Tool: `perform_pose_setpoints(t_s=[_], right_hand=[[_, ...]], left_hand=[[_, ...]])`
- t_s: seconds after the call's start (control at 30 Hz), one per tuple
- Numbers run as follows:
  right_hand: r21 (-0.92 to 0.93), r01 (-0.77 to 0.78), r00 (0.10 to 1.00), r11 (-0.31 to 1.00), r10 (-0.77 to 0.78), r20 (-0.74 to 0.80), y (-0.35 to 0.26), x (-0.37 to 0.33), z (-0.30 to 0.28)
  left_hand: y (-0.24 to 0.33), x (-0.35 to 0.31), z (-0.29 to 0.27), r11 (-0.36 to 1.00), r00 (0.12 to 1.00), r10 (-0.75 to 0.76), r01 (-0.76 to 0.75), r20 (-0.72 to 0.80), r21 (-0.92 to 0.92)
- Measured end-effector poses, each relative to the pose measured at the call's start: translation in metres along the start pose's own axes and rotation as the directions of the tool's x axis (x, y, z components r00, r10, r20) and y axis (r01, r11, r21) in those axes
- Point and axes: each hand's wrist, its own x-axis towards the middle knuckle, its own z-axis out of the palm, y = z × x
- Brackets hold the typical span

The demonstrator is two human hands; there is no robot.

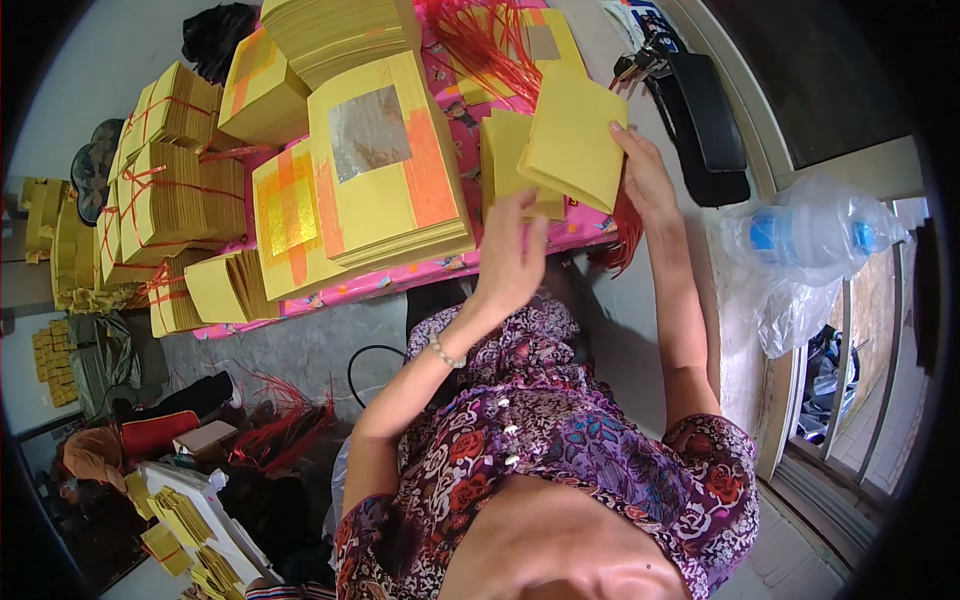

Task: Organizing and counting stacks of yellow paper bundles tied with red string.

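My right hand (648, 170) grips the right edge of a folded yellow paper sheet (578, 135), held up at a tilt above the pink table. My left hand (513, 250), with a beaded bracelet at the wrist, is at the sheet's lower left corner. Its fingers are apart and slightly blurred, and it seems to hold nothing. Behind the held sheet stands another folded yellow paper (505, 150), partly hidden. Left of my hands lies a tall stack of yellow paper (395, 215), its top sheet bearing a silver square and orange bands.
More yellow stacks, several tied with red string (185, 200), fill the left of the pink tablecloth (375, 285). Red strands (480, 45) lie at the back. To the right are a black case (705, 110), keys (640, 65) and a bagged plastic bottle (800, 235).
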Motion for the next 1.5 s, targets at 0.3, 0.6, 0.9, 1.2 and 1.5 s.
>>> perform_pose_setpoints(t_s=[0.3, 0.6, 0.9, 1.2, 1.5], right_hand=[[-0.437, 0.06, 0.989, 0.897, 0.006, 0.148, 0.062, 0.023, 0.009], [-0.574, 0.176, 0.982, 0.799, -0.103, 0.157, 0.1, 0.05, -0.01], [-0.852, 0.171, 0.976, 0.496, -0.205, 0.077, 0.082, 0.032, 0.012], [-0.933, 0.167, 0.974, 0.319, -0.203, 0.105, 0.072, 0.029, 0.016], [-0.938, 0.179, 0.974, 0.296, -0.188, 0.126, 0.068, 0.025, 0.02]], left_hand=[[-0.033, -0.033, 0.018, 0.84, 0.972, 0.015, -0.138, 0.232, 0.524], [-0.037, -0.04, 0.024, 0.801, 0.963, -0.004, -0.159, 0.271, 0.577], [-0.039, -0.043, 0.027, 0.825, 0.973, 0.009, -0.138, 0.232, 0.547], [-0.04, -0.043, 0.024, 0.812, 0.964, -0.012, -0.145, 0.265, 0.565], [-0.041, -0.046, 0.022, 0.806, 0.961, -0.016, -0.151, 0.276, 0.572]])
